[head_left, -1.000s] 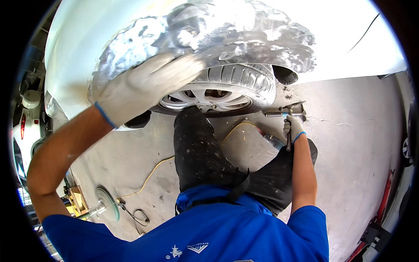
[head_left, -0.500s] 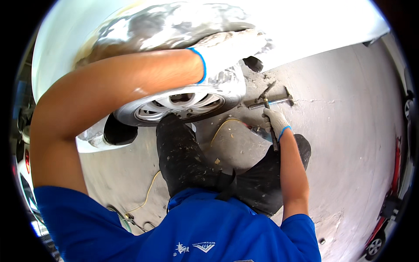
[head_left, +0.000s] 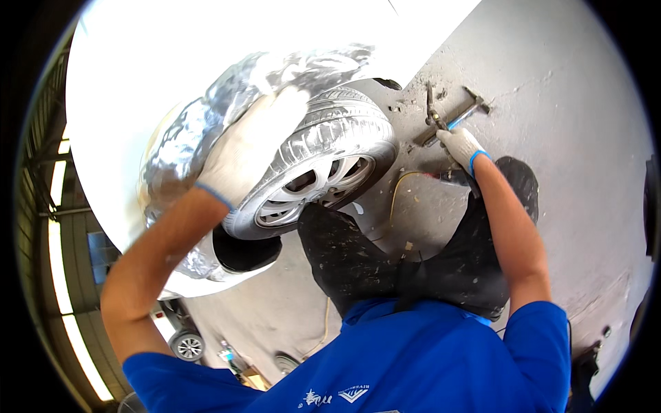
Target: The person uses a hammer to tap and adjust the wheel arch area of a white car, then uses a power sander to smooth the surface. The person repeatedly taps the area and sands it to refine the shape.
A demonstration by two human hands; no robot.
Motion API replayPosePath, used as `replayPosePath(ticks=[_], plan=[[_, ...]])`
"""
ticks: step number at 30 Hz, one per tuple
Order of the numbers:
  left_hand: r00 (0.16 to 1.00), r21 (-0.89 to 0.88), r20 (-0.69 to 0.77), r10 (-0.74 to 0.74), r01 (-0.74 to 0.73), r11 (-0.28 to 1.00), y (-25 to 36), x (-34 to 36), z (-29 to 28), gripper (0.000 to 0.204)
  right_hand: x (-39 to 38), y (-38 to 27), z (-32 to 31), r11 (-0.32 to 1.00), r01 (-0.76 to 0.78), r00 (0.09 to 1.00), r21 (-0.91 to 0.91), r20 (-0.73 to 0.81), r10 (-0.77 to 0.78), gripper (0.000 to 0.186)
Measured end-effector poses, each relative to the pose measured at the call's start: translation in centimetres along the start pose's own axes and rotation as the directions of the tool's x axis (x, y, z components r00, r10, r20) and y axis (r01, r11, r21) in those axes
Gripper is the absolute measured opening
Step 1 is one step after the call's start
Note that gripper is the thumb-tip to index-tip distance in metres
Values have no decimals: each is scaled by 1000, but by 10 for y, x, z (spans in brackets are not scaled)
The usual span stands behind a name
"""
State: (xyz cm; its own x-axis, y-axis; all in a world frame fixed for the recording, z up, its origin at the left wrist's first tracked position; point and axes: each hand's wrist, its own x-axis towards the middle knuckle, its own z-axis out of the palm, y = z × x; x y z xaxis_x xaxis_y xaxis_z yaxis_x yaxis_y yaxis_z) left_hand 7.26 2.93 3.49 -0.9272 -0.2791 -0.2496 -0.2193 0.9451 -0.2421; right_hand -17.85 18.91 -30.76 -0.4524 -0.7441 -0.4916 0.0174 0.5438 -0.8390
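My left hand [head_left: 248,144], in a pale work glove, lies blurred along the bare, mottled metal [head_left: 177,151] of a white car's wheel arch [head_left: 158,55], fingers stretched out, just above a dusty tire [head_left: 345,127] with a silver rim [head_left: 320,177]. My right hand [head_left: 460,146], gloved with a blue cuff, grips a dark-handled hammer [head_left: 432,103] at the right of the wheel. Beside it on the concrete floor [head_left: 564,151] lies another hammer [head_left: 474,104] with a blue band.
A power tool [head_left: 447,177] with a yellow cord [head_left: 396,196] lies on the floor beyond my knees [head_left: 330,248]. Behind, at lower left, stand another car's wheel [head_left: 187,344] and some items in a box [head_left: 253,378]. Dark objects [head_left: 647,206] line the far right edge.
My left hand swept rightward along the arch half a second ago and is now back toward the left. The view has tilted. My right hand keeps the hammer.
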Motion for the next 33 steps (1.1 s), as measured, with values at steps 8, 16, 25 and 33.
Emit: replayPosePath(ticks=[8, 16, 25, 33], plan=[[972, 539, 43, 232, -218, 813, 8, -4, -18, 65, -8, -6, -5, 991, 98, 995, -90, 10, -97, 51], [996, 85, -36, 78, -75, 994, 5, 86, 16, 64, -52, -43, -6, 937, 282, 959, -208, 32, -282, 43], [974, 572, 55, 219, -211, 793, 12, 8, -14, 60, -49, -46, 5, 867, 427, 904, -255, 102, -415, 42], [979, 515, -7, 205, -172, 840, 7, -46, -18, 54, -47, -52, 17, 863, 421, 903, -280, 43, -427, 40]])
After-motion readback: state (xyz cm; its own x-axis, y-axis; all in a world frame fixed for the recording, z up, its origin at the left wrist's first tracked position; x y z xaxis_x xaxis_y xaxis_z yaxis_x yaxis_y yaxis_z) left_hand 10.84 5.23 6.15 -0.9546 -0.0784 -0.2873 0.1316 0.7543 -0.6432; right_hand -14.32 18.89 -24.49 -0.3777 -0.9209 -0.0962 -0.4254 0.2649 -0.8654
